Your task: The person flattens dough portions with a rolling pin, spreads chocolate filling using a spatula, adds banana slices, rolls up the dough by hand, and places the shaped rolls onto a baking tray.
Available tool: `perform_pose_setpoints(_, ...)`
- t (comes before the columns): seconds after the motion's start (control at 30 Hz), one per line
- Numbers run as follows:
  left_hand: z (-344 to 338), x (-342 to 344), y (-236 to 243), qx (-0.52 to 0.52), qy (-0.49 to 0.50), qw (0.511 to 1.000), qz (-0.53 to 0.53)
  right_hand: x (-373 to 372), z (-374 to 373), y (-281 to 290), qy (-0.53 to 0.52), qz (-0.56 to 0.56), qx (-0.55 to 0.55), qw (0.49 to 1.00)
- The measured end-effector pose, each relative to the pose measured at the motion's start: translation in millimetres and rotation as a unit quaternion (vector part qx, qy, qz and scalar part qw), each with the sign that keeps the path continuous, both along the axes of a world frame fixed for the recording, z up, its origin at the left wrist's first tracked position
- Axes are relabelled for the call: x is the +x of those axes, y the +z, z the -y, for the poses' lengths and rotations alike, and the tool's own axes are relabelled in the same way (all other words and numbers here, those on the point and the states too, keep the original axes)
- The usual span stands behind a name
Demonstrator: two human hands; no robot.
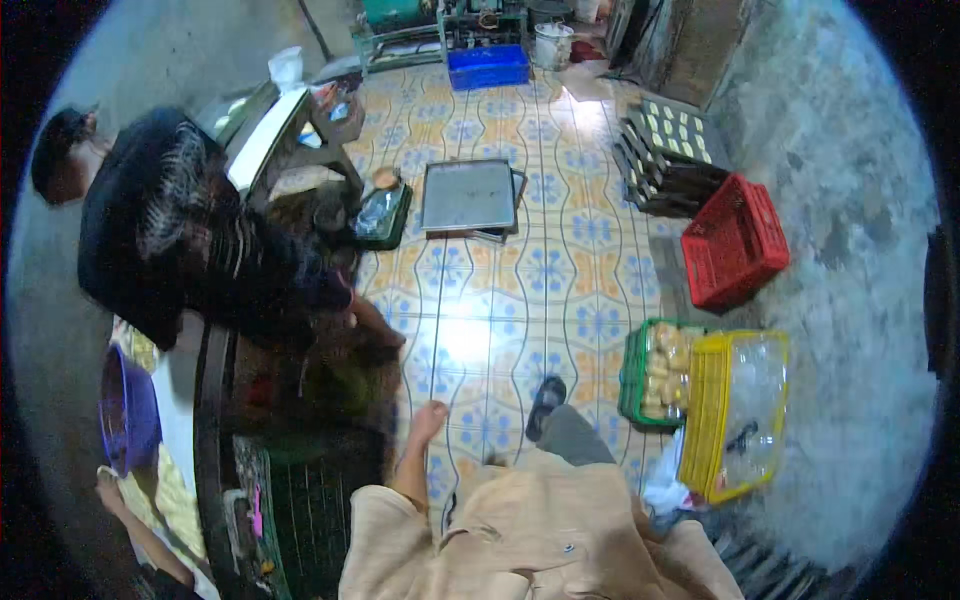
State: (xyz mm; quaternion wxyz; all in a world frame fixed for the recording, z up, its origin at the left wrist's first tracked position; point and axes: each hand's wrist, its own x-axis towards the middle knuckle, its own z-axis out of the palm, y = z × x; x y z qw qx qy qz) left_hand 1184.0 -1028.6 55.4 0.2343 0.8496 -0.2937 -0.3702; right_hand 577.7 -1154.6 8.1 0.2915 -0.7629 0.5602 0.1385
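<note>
My left hand [430, 416] hangs low over the patterned tile floor [470, 280], empty, its fingers loosely open. Below me appear my beige top and one dark shoe [547, 398]; my right hand is out of sight. A green crate of pale packed items [655, 365] and a yellow crate covered with clear plastic [740, 410] stand at my right. Left of me a person in dark clothing [170, 220] bends forward, and another person's hand [108, 485] is by a purple basin [128, 410] on a table with pale material.
Stacked metal trays [467, 192] and a green crate [385, 230] lie ahead. A red crate [735, 240] and a rack of loaded trays [675, 135] line the right wall. A white-topped bench [265, 138] is left; a blue bin [487, 70] and machinery stand at the back.
</note>
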Motion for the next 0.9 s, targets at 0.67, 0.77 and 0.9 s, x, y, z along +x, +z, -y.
perform_pose_setpoints(0.67,287,-58,-90,0.168,0.167,0.951,-0.198,373,783,-28,0.017,0.465,0.206,0.861)
perform_pose_setpoints(0.77,393,1,-96,0.138,0.221,0.952,-0.162,439,846,26,0.136,0.134,0.128,0.973)
perform_pose_setpoints(0.9,570,150,13,0.048,0.236,0.949,-0.203,408,937,-21,0.420,0.131,-0.133,0.888)
